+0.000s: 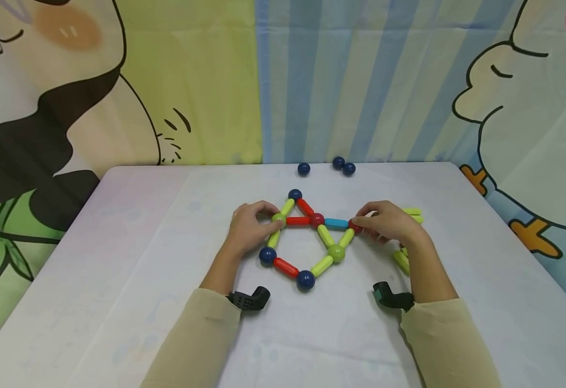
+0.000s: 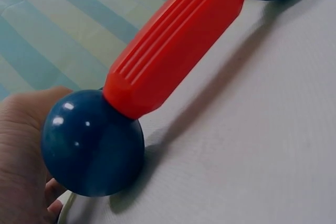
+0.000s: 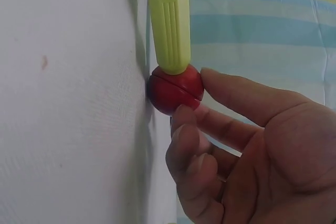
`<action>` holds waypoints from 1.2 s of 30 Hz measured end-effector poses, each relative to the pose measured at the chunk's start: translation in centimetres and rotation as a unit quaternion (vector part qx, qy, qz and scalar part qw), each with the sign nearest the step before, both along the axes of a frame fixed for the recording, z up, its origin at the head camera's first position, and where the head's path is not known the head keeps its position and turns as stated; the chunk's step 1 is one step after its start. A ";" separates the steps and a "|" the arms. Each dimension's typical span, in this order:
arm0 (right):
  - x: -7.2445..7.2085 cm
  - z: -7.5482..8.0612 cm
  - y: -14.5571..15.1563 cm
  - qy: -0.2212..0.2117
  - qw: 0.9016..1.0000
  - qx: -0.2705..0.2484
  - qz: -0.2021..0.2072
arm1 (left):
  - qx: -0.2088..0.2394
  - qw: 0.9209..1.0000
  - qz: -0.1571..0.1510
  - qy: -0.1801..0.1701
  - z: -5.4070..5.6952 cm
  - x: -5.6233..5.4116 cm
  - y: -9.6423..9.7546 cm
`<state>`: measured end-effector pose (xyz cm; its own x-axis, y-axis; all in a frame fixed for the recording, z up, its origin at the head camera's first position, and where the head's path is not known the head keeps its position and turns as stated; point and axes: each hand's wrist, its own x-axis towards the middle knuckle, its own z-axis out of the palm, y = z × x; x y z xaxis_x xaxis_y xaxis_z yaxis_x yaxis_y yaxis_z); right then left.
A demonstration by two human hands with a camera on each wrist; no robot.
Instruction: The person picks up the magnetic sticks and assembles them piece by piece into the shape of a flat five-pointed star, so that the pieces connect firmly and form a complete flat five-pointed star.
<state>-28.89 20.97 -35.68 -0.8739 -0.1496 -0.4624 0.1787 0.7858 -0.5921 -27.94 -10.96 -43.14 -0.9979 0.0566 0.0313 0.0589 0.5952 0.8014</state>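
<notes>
While my left hand (image 1: pixel 248 227) pinches a lime-green ball (image 1: pixel 278 217), my right hand (image 1: pixel 391 220) grips a shiny red ball (image 3: pixel 172 92), at opposite sides of the multicoloured rod-and-ball frame (image 1: pixel 286 268) on the white table (image 1: pixel 132 269).

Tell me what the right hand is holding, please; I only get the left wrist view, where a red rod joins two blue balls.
Observer: In the right wrist view, the right hand pinches a red ball at the end of a green rod.
Operator: And the left hand? The blue ball hides its grip from me.
Observer: In the head view, its thumb and fingers pinch a green ball.
Operator: Are there any loose balls that I can't see?
Observer: Yes, three dark blue balls lie near the far edge of the table, apart from the joined pieces.
</notes>
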 end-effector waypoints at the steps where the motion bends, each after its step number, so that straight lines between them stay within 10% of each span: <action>1: 0.0 0.0 0.0 0.000 1.000 -0.001 -0.002 | 0.003 1.000 -0.002 0.004 0.0 0.0 0.0; 13: -0.7 -0.1 -0.5 0.007 0.998 -0.057 -0.005 | 0.091 0.995 0.026 0.038 -0.2 0.0 -0.1; 25: -0.7 -0.8 -0.8 0.054 0.986 -0.076 0.137 | 0.000 0.997 -0.015 0.070 -0.2 -0.2 -0.2; 36: -0.9 -1.2 -1.3 0.050 0.992 -0.045 0.105 | 0.009 0.997 0.003 0.079 -0.6 -0.1 -0.1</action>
<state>-29.81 19.66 -36.84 -0.8600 -0.3700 -0.3516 -0.0462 0.7425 -0.6682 -28.03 -11.04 -43.77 -0.9806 0.0485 0.1897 0.1822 0.5811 0.7932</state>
